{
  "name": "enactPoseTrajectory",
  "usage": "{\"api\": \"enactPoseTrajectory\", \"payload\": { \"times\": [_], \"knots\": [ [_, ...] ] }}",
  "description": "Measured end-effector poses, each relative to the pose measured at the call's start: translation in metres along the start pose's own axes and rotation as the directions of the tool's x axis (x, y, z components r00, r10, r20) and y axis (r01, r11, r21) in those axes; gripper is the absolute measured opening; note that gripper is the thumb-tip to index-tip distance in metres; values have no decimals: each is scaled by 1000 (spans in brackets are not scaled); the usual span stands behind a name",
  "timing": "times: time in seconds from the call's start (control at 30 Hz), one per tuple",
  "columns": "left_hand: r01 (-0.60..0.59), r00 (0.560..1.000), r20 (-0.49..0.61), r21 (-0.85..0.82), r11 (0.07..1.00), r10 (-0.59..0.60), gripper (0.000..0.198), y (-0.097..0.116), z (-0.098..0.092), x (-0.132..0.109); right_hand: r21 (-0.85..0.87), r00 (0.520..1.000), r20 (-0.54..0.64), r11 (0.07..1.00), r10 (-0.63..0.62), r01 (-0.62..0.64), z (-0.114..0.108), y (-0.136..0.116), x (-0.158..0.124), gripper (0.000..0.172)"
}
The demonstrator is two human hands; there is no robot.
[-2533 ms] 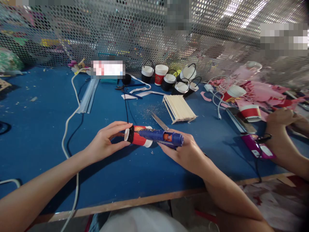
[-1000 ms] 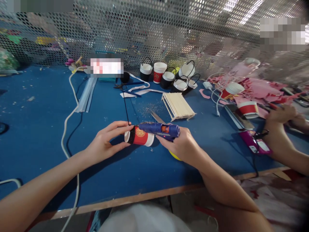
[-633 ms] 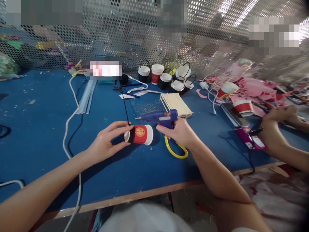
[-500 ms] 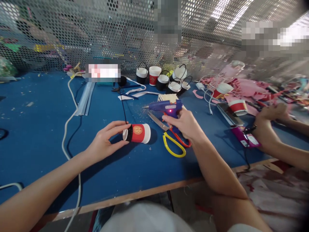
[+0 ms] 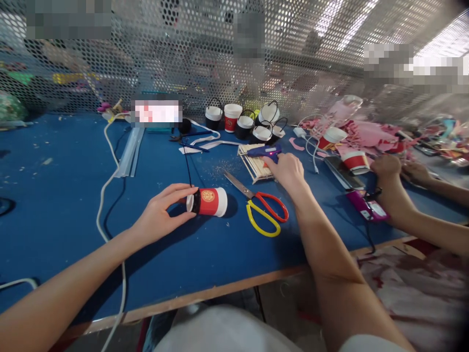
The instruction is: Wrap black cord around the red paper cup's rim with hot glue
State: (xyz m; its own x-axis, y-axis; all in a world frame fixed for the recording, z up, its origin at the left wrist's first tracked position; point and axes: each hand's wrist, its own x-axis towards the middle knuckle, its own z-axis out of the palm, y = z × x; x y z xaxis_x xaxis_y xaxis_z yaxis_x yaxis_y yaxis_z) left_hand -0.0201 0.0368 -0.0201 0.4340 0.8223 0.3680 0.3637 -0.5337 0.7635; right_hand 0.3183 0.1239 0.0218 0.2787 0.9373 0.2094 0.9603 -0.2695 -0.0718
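Observation:
On its side on the blue table lies a red and white paper cup [image 5: 213, 202] with a gold emblem and a black band round one end. My left hand [image 5: 161, 211] grips that banded end between thumb and fingers; a black cord [image 5: 188, 166] runs up from it. My right hand [image 5: 287, 171] is wrapped round the handle of a blue glue gun [image 5: 264, 152], whose small light glows. The gun is over a small rack of pale sticks [image 5: 256, 168]. Scissors [image 5: 252, 197] with one red and one yellow handle lie partly open between my hands.
Several cups with black cord handles [image 5: 245, 126] stand along the perforated metal screen [image 5: 205, 58]. Clear glue sticks [image 5: 131, 154] and a white cable [image 5: 100, 205] lie at left. At right are a co-worker's hands [image 5: 388, 171], a phone [image 5: 342, 173] and pink scraps [image 5: 370, 134].
My right hand has carried the glue gun away from me, from above the scissors to the stick rack. My left hand and the cup stay put. The co-worker's hand has shifted slightly.

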Motion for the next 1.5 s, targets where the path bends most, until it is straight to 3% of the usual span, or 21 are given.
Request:
{"api": "enactPoseTrajectory", "payload": {
  "times": [0.17, 0.23, 0.3, 0.37, 0.43, 0.53, 0.6, 0.67, 0.77, 0.9, 0.97, 1.27, 1.5],
  "knots": [
    [-21, 1000, 8, 39, 999, 20, 47, 0, 0, 0, -2, 983, -175, 999, -54, 54, -4, -5, -9, 42],
    [-52, 999, 14, 59, 997, 51, 48, 1, -1, -1, 120, 962, -232, 977, -144, 176, -13, -18, -19, 37],
    [-87, 996, 26, 89, 992, 85, 48, 3, -1, -1, 336, 942, -162, 881, -293, 332, -21, -38, -30, 39],
    [-121, 992, 43, 129, 984, 117, 47, 6, -2, -1, 553, 861, 33, 727, -507, 407, -25, -65, -42, 47],
    [-152, 988, 53, 168, 974, 145, 47, 9, -2, -1, 703, 726, 191, 608, -661, 368, -25, -93, -50, 57],
    [-184, 983, 51, 201, 962, 177, 45, 11, -2, 0, 780, 562, 282, 527, -778, 338, -21, -127, -58, 54],
    [-197, 980, 42, 216, 956, 193, 45, 11, -2, 0, 838, 512, 273, 463, -814, 290, -20, -141, -61, 43],
    [-204, 979, 35, 219, 954, 201, 44, 11, -1, -1, 902, 534, 202, 368, -821, 225, -19, -146, -63, 30],
    [-184, 983, 21, 167, 969, 184, 50, 10, 0, -1, 949, 624, 93, 258, -776, 180, -20, -140, -61, 23],
    [-83, 997, -7, -23, 996, 83, 58, 7, 3, 0, 956, 734, 44, 241, -678, 165, -24, -122, -57, 26],
    [-34, 999, 3, -90, 995, 35, 54, 5, 4, 1, 958, 761, 32, 238, -648, 162, -25, -115, -56, 27],
    [16, 999, 32, -176, 984, -10, 48, 5, 6, -1, 922, 772, -30, 281, -634, 266, -13, -116, -51, 33],
    [11, 998, 57, -153, 988, -2, 46, 12, 7, -2, 925, 784, -47, 269, -618, 267, -24, -121, -60, 35]
  ]
}}
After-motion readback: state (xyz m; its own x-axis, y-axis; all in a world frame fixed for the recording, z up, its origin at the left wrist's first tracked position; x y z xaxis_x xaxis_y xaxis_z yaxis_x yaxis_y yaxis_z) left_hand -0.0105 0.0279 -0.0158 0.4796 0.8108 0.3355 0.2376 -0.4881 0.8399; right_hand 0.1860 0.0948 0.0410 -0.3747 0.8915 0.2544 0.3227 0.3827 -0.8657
